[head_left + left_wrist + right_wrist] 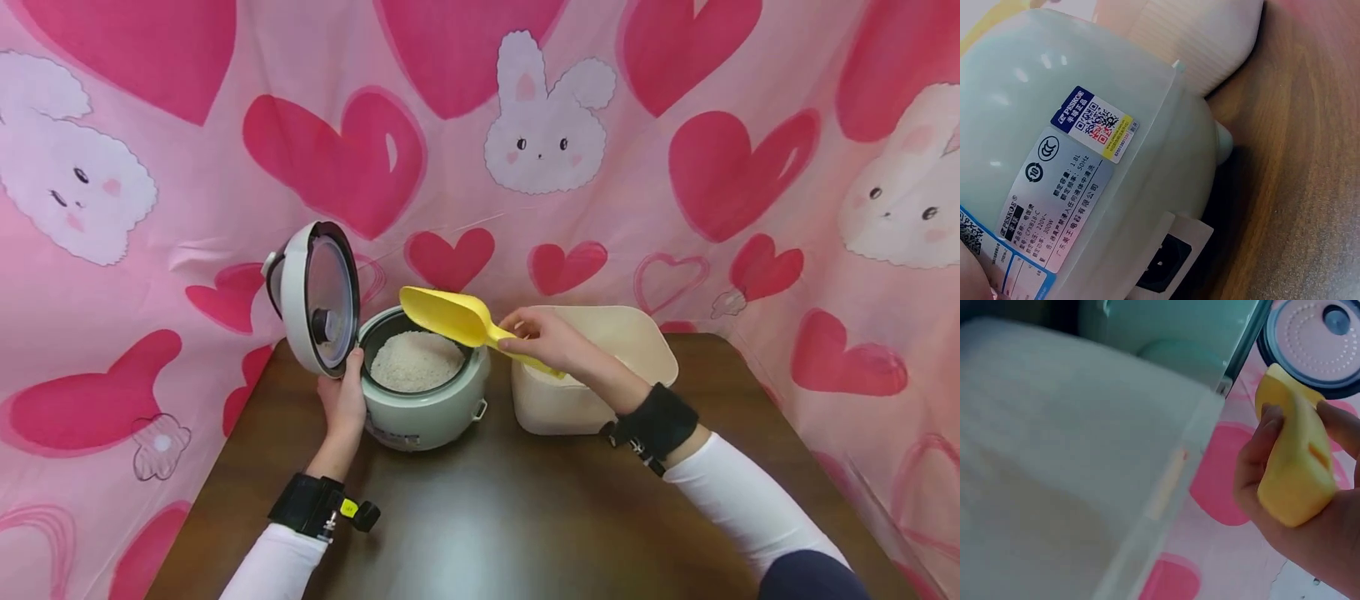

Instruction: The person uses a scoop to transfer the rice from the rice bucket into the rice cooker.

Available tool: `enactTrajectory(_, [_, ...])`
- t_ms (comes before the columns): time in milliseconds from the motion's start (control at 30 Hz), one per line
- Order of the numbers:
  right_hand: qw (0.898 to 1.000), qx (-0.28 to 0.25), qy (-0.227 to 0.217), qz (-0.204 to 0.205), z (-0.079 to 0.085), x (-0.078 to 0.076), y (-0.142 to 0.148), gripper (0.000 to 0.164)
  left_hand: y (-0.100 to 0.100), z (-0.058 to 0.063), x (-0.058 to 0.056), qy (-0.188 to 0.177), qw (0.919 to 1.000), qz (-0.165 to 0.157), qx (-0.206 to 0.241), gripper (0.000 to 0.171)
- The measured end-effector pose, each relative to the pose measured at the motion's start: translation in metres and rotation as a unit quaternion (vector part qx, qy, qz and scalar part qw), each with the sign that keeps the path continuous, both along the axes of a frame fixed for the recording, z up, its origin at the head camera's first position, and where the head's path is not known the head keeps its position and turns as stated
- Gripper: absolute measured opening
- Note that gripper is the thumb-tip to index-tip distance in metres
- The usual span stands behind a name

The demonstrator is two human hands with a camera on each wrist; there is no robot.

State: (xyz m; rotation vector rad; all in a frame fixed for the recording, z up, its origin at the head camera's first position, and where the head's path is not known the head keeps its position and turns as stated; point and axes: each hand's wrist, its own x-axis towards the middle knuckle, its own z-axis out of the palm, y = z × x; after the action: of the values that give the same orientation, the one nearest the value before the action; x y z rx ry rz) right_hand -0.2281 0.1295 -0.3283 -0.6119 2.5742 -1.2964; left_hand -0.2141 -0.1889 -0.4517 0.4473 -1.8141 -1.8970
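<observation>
A yellow scoop (450,315) is held by its handle in my right hand (551,337), its bowl raised over the right part of the rice cooker (423,421). In the right wrist view, thumb and fingers wrap the scoop's handle (1297,481). White rice (417,362) is heaped in the cooker's dark inner pot. The cooker's lid (330,300) stands open on the left. My left hand (345,400) grips the lid's lower edge, thumb on the near rim; its other fingers are partly hidden. The left wrist view shows the cooker's labelled body (1085,156) up close.
A cream bin (555,408) stands open right of the cooker, under my right forearm. Both sit on a dark wooden table (465,517). A pink cloth (465,192) with hearts and rabbits hangs behind. A power socket (1163,262) shows low on the cooker.
</observation>
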Motion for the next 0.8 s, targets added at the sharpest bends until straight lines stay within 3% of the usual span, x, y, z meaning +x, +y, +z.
enactTrajectory(167, [0.995,-0.063,-0.08,-0.001,-0.008,0.026,0.018,0.03,-0.004,-0.001,0.004,-0.004,0.9999,-0.007,-0.012,0.057])
enactTrajectory(500, [0.984,-0.108,-0.136,-0.045,-0.036,0.103,0.076,0.036,-0.004,0.003,0.0,-0.001,0.9997,-0.019,-0.018,0.058])
enactTrajectory(633, [0.983,-0.103,-0.133,-0.069,-0.058,0.132,0.089,0.032,-0.004,0.006,0.001,-0.013,0.9994,-0.023,-0.02,0.06])
enactTrajectory(800, [0.99,-0.076,-0.065,-0.101,-0.099,0.156,0.098,0.017,-0.002,0.004,0.006,-0.025,0.9993,-0.023,-0.013,0.061])
